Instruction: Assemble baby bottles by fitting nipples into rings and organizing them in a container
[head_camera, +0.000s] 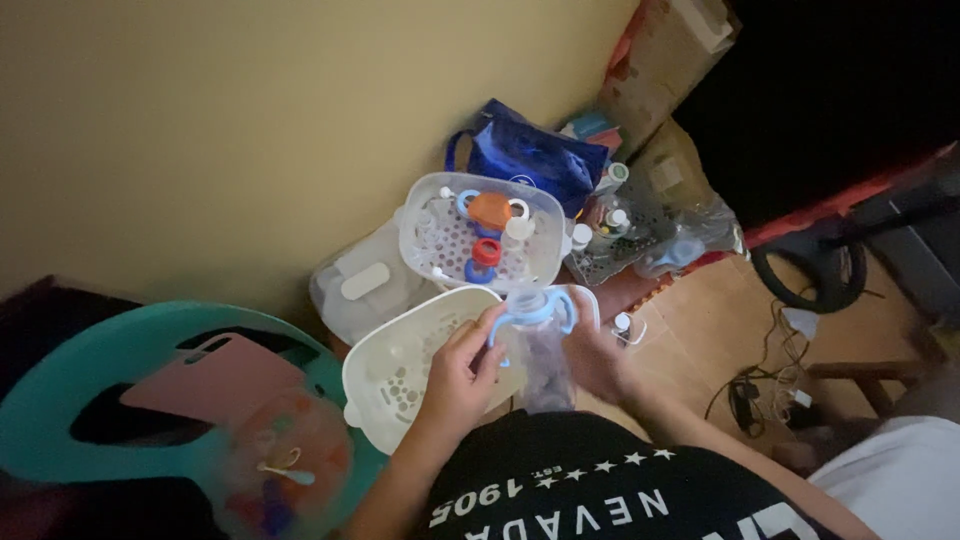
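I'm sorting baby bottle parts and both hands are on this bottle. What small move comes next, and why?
Probably lower the bottle into the empty white basket just below it. The left hand grips its blue handle ring and the right hand steadies the other side, so it hangs right over that basket, while the far basket already holds several parts.

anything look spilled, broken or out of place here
Nothing looks spilled or broken. Both hands, left hand and right hand, grip a clear bottle with blue handles over a tilted white perforated tray. The picture is dim and blurred, so fine damage cannot be ruled out.
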